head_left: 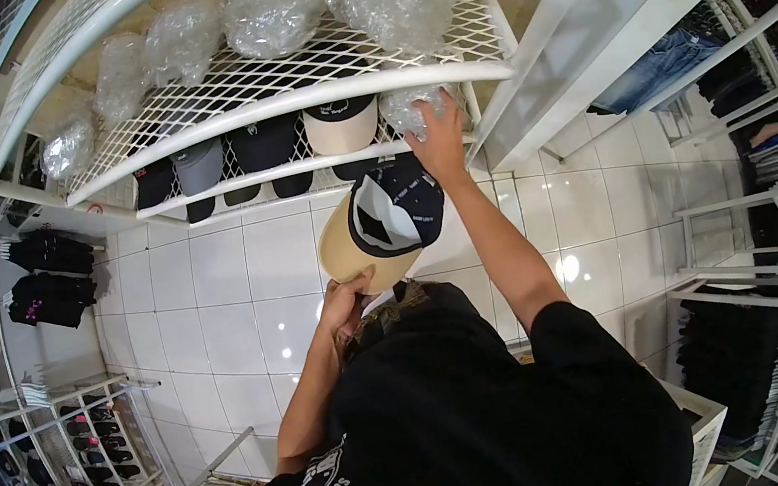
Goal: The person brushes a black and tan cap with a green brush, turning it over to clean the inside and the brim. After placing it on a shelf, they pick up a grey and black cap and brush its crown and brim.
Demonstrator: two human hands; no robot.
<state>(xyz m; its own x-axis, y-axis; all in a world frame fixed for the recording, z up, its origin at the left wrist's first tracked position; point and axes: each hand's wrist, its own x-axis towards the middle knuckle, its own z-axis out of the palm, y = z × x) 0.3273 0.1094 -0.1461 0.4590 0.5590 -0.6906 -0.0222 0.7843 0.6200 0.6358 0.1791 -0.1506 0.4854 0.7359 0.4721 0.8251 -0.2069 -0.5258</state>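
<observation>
My left hand [348, 301] is closed on the tan brim of a cap [349, 244], whose dark, patterned inside faces up with white material in it. Up at the right end of the rack's second shelf, my right hand [441, 138] touches a clear plastic bundle [403, 112], fingers apart and partly over it. Left of that bundle sits a cap with a cream brim and black front [342, 133], beside a black cap [267, 144] and a grey cap [200, 167].
More clear plastic bundles [274, 11] lie on the white mesh top shelf [244, 81]. A white post [569, 35] stands right of the rack. Clothes racks [749, 360] line the right, and shelves of goods [86, 439] the left. White floor tiles [231, 332] lie below.
</observation>
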